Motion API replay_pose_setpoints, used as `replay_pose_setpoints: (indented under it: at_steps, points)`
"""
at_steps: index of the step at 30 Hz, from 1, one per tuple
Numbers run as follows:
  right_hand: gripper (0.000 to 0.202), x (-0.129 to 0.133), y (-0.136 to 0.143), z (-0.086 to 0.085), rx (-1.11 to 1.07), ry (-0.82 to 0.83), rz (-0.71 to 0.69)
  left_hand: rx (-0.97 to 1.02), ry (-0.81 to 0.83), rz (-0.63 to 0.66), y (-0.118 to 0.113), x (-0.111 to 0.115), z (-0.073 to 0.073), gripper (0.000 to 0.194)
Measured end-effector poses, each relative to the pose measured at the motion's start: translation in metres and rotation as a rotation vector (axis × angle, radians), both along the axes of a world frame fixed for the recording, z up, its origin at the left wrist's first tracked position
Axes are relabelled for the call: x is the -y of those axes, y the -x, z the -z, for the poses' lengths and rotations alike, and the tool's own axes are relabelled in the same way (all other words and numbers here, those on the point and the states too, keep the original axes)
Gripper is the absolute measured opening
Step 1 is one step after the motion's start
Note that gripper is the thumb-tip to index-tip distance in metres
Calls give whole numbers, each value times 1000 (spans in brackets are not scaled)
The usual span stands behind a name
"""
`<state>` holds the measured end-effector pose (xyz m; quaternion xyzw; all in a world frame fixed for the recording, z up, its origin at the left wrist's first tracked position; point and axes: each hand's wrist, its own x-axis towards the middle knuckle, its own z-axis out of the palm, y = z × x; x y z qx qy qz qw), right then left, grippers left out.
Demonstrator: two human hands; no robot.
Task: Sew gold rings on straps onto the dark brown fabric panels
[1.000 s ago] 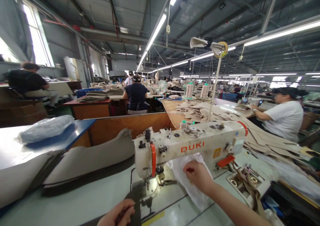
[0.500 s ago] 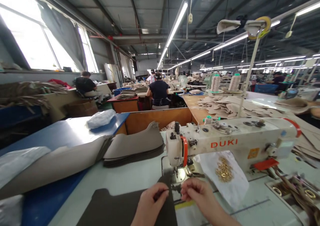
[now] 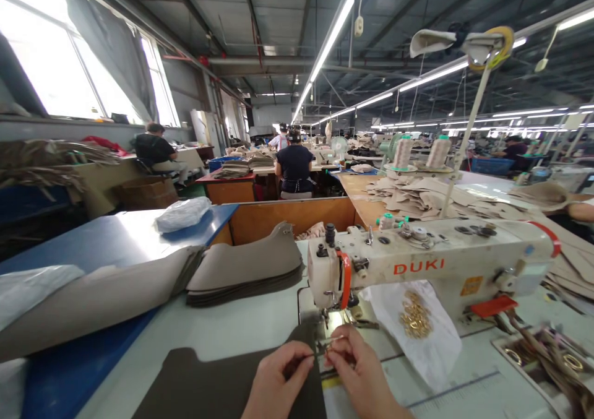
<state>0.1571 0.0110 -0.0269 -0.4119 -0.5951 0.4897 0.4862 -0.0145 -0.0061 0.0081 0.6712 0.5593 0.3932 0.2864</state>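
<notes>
A dark grey fabric piece (image 3: 223,379) lies on the pale table in front of the white sewing machine (image 3: 427,261), its upper corner near the needle area. Over its right part my left hand (image 3: 281,379) is closed, thumb and index pinched near the right edge; what they hold is too small to name. Just right of it, below the needle, my right hand (image 3: 355,369) is closed too, fingertips together round something tiny I cannot make out. The fingertips of both hands are close to each other. Gold metal rings (image 3: 415,315) lie on a white plastic sheet (image 3: 436,354) right of my right hand.
Stacked grey fabric pieces (image 3: 245,264) lie behind the left of the table. A blue table (image 3: 106,239) with plastic bags stands left. A tray (image 3: 545,385) of straps and rings is at the right. People sit at machines farther back; someone's arm (image 3: 581,211) shows at the right edge.
My right hand has turned and moved slightly left, its fingertips closer to my left hand. The view has shifted a little. My left hand stays pinched in nearly the same place.
</notes>
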Motion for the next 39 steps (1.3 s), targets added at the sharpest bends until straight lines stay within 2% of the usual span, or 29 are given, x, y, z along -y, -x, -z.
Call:
replay_pose_setpoints:
  at_steps: [7, 16, 20, 25, 28, 30, 33, 35, 37, 39]
  points:
    - [21, 2, 2, -3, 108, -119, -27, -52, -97, -9, -3, 3, 1, 13]
    - [19, 6, 7, -8, 124, -116, -55, -80, -143, -60, -3, 4, -1, 18]
    - [15, 6, 13, -4, 176, -139, 4, -57, -92, -46, -5, 5, -2, 18]
    - [15, 6, 18, -4, 386, -215, 108, -44, -10, 22, -6, 5, -5, 20]
    - [20, 7, 18, -10, 429, -246, 77, 18, 62, 36, -5, 3, -4, 19]
    - [22, 8, 16, -14, 378, -258, 28, 115, 113, 37, -3, -1, -2, 17]
    - [22, 8, 12, -17, 250, -228, 5, 330, 221, 50, -1, -6, 5, 12]
    - [17, 5, 11, -15, 181, -166, 21, 452, 294, 58, 0, -8, 9, 21]
    - [11, 0, 11, -10, 91, -48, 3, 514, 336, 62, 0, -9, 10, 30]
    - [10, -6, 11, -4, -26, 107, -77, 533, 360, 79, 0, -8, 8, 35]
